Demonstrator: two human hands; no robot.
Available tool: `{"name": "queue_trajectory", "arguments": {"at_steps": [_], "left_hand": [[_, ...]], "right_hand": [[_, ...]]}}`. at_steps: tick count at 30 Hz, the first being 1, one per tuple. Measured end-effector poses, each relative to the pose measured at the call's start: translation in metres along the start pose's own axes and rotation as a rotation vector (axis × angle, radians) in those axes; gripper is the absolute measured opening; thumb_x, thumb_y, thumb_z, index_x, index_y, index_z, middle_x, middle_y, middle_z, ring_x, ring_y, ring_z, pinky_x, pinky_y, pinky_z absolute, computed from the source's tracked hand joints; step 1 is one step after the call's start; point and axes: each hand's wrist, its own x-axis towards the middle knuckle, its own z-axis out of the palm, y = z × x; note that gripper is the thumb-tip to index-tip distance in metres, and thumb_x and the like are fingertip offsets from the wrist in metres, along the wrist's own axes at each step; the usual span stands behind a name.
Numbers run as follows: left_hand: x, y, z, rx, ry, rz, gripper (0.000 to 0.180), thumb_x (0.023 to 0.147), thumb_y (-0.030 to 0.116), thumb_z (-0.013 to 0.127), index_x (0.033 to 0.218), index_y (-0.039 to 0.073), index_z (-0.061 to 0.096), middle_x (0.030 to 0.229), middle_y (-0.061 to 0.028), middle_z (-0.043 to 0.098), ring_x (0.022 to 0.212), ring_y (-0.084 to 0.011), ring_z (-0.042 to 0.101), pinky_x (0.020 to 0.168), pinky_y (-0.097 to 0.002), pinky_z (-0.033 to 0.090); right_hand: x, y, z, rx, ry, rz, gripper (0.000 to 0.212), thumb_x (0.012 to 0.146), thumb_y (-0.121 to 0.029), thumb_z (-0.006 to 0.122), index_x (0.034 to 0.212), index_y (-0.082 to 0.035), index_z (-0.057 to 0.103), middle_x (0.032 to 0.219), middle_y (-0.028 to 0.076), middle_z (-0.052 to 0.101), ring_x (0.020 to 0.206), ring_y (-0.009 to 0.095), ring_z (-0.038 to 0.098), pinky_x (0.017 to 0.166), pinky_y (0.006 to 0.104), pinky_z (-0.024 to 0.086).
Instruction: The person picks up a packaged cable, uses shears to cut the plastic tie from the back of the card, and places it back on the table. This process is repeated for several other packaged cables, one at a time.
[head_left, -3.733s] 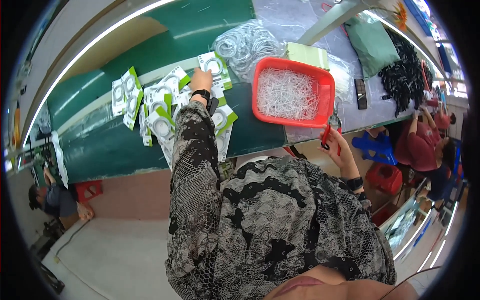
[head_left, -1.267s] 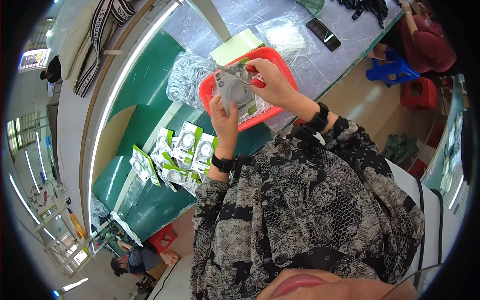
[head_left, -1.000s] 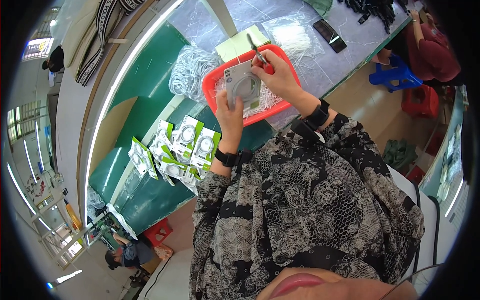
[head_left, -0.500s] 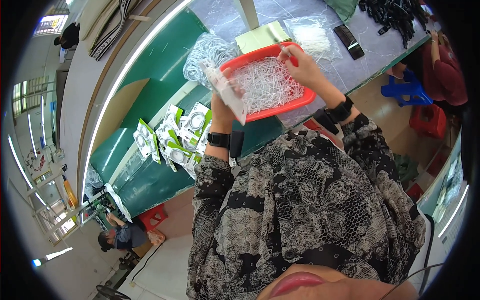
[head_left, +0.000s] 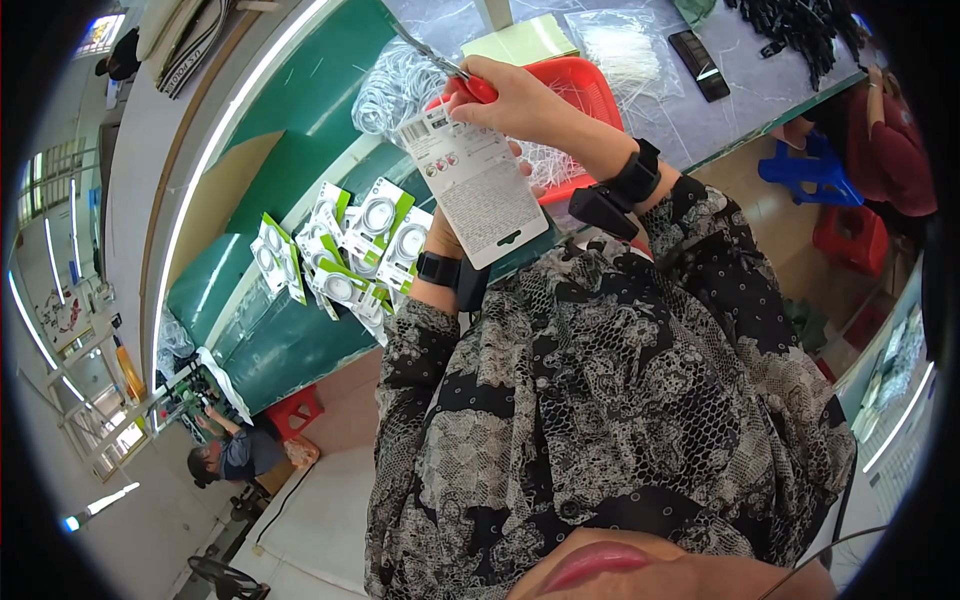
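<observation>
My left hand (head_left: 526, 168) is behind a white printed card (head_left: 475, 190), its fingertips curled around the card's right edge. The card's back, with small print and a hang hole, faces me; whatever is on its other side is hidden. Over the card's top end, my right hand (head_left: 505, 100) is closed on scissors (head_left: 480, 88) with red handles, their metal blades pointing up and left. Behind the right hand and forearm lies a red basket (head_left: 605, 95), full of thin white plastic strips (head_left: 545, 165). Left of the card, several white-and-green packages (head_left: 370, 240) with coiled white cables lie in a pile.
Coiled pale cables (head_left: 395, 90) lie beyond the card. Farther back are a yellowish pad (head_left: 520, 42), a clear bag of white strips (head_left: 625, 55), a phone (head_left: 698, 65) and black parts (head_left: 800, 35). Co-workers sit at the far right and lower left, near plastic stools.
My right hand has moved left from over the basket to the card's top end, bringing the scissors. The card has turned so that its printed back faces me.
</observation>
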Motion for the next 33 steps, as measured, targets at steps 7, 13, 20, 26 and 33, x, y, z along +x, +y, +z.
{"name": "queue_trajectory", "arguments": {"at_steps": [7, 13, 20, 26, 33], "left_hand": [[-0.006, 0.0, -0.014, 0.169, 0.142, -0.059, 0.056, 0.094, 0.048, 0.049, 0.132, 0.006, 0.044, 0.12, -0.0144, 0.051, 0.107, -0.0327, 0.053, 0.093, -0.0571, 0.047], [-0.008, -0.005, -0.024, 0.059, 0.152, -0.088, 0.057, 0.095, 0.045, 0.048, 0.133, 0.004, 0.041, 0.122, -0.0156, 0.051, 0.11, -0.0346, 0.054, 0.092, -0.0566, 0.048], [-0.013, -0.002, -0.034, -0.089, 0.085, -0.126, 0.054, 0.097, 0.037, 0.047, 0.137, 0.002, 0.038, 0.131, -0.0202, 0.049, 0.119, -0.0367, 0.051, 0.094, -0.0529, 0.049], [-0.012, -0.007, -0.044, -0.088, 0.08, -0.153, 0.053, 0.097, 0.035, 0.046, 0.138, 0.003, 0.038, 0.128, -0.0225, 0.051, 0.116, -0.0355, 0.055, 0.093, -0.0503, 0.051], [-0.015, -0.015, -0.052, -0.11, 0.157, 0.019, 0.052, 0.097, 0.035, 0.047, 0.139, 0.006, 0.037, 0.125, -0.019, 0.055, 0.112, -0.0356, 0.057, 0.091, -0.0502, 0.052]], "right_hand": [[0.006, 0.013, 0.008, -0.09, 0.007, 0.033, 0.031, 0.083, -0.017, 0.069, 0.107, -0.001, 0.058, 0.093, 0.01, 0.066, 0.086, 0.018, 0.064, 0.079, 0.0292, 0.051], [0.001, 0.01, 0.015, -0.214, 0.027, -0.095, 0.033, 0.084, -0.016, 0.066, 0.112, -0.001, 0.055, 0.097, 0.013, 0.066, 0.091, 0.023, 0.065, 0.081, 0.0327, 0.051], [-0.009, 0.008, 0.017, -0.15, -0.029, -0.009, 0.028, 0.084, -0.007, 0.06, 0.11, -0.001, 0.055, 0.095, 0.02, 0.063, 0.091, 0.035, 0.063, 0.08, 0.0372, 0.049], [-0.011, 0.019, 0.02, -0.216, -0.004, -0.163, 0.029, 0.083, -0.006, 0.062, 0.11, -0.002, 0.054, 0.094, 0.021, 0.063, 0.09, 0.037, 0.062, 0.078, 0.0399, 0.049], [-0.024, 0.01, 0.007, -0.324, -0.421, -0.347, 0.027, 0.081, -0.005, 0.063, 0.106, -0.003, 0.053, 0.091, 0.02, 0.06, 0.084, 0.036, 0.061, 0.076, 0.0408, 0.049]]}}
